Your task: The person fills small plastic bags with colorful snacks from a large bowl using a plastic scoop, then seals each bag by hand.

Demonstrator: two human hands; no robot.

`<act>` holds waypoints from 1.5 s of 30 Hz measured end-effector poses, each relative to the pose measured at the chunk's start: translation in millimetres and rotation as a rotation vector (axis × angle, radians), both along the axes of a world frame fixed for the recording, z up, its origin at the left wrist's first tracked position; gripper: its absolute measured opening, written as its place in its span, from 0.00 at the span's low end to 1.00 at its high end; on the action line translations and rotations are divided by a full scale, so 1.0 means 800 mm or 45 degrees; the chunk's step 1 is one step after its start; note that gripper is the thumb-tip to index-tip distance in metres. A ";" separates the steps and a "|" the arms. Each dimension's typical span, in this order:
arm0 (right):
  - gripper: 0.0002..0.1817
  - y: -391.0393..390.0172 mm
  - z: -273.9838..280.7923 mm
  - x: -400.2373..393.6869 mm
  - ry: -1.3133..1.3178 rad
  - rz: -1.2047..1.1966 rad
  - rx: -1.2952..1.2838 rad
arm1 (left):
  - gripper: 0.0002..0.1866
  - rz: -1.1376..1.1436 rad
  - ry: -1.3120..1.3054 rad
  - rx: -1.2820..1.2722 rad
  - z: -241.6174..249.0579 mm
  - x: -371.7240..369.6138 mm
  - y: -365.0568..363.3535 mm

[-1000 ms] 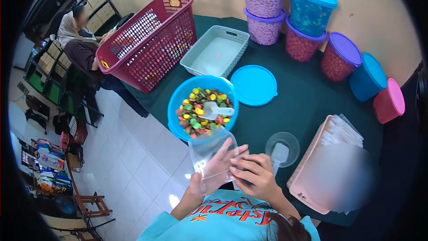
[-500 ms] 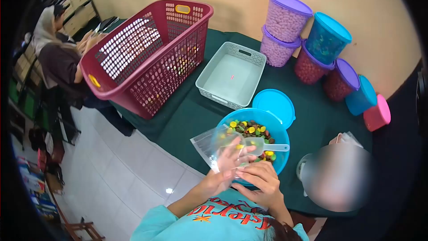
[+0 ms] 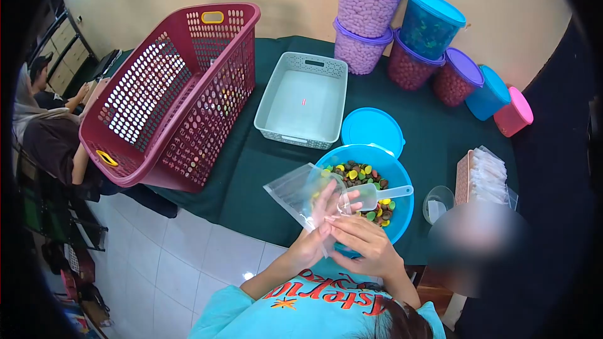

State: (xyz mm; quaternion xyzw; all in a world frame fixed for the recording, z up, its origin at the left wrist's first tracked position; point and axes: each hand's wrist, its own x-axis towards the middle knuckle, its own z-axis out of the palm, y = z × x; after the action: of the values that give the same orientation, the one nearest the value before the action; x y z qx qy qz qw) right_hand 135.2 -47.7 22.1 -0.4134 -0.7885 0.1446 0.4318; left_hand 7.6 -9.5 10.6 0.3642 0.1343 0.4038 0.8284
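Note:
A clear plastic bag (image 3: 290, 196) is held between both hands above the near-left rim of a blue tub (image 3: 402, 226). My left hand (image 3: 319, 220) supports the bag from the left, its fingers partly seen through the plastic. My right hand (image 3: 364, 245) pinches the bag's lower edge, with its fingertips close to my left thumb. Inside the tub lie many brown, yellow, green and red candies (image 3: 355, 172). A translucent scoop (image 3: 377, 196) rests on them, its handle over the right rim.
Behind the tub lie a blue lid (image 3: 374, 130) and a grey basket (image 3: 301, 97). A large maroon basket (image 3: 169, 100) stands left, stacked candy containers (image 3: 367, 9) back right. Packets in a pink basket (image 3: 463, 176) and a glass bowl (image 3: 438, 204) are right. People are at far left.
The view has shifted, so the table things appear farther left. Both hands still hold the bag, which looks more spread out. A second person now shows at the far left.

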 end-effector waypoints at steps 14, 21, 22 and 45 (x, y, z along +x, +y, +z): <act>0.06 -0.011 -0.020 0.056 1.241 0.207 -0.682 | 0.53 0.623 0.147 0.067 -0.023 -0.038 0.033; 0.05 -0.005 -0.023 0.089 1.593 0.412 -0.891 | 0.06 0.599 0.416 0.145 -0.025 -0.062 0.021; 0.06 -0.004 -0.022 0.095 1.625 0.429 -0.938 | 0.07 0.571 0.413 0.117 -0.025 -0.062 0.017; 0.10 0.011 -0.029 0.126 1.206 0.504 -1.209 | 0.20 0.930 1.541 0.925 0.031 0.077 -0.071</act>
State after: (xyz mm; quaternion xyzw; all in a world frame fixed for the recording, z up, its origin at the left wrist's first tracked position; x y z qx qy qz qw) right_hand 236.2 -38.9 -0.8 -0.2985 -0.4275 0.7141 0.4671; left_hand 69.5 -66.0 35.3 0.7009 0.5317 0.4006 0.2561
